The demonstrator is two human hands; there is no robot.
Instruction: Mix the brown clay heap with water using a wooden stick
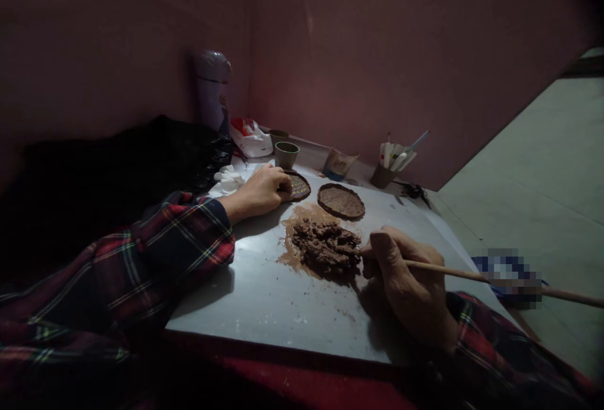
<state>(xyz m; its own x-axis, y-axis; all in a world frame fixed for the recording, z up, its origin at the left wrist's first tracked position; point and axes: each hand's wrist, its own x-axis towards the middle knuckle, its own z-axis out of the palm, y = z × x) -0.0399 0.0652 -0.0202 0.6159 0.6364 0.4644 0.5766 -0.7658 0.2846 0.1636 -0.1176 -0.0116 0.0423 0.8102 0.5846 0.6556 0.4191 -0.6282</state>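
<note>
My right hand (pixel 408 281) is closed round a long thin wooden stick (pixel 453 270), which slants out past the board's right edge. The stick's near end points at a wet, lumpy mound of brown clay-like paste (pixel 325 246), and my fingers hide its tip. At the left rim of a dark round disc (pixel 299 186) with small light spots, my left hand (pixel 264 190) has its fingers curled together; whatever they pinch is hidden. Beside that lies a second flat disc (pixel 341 200) of brown paste with a raised rim. Thin brown smears surround the mound on the white board (pixel 264 309).
Behind the discs stand a green-rimmed cup (pixel 286 157), a blue-bottomed container (pixel 338 166) and a pot of brushes and pens (pixel 384 174). Crumpled white tissue (pixel 228 178), a plastic bag (pixel 252 141) and a purple bottle (pixel 213 92) are at back left. A black bag (pixel 117 171) fills the left.
</note>
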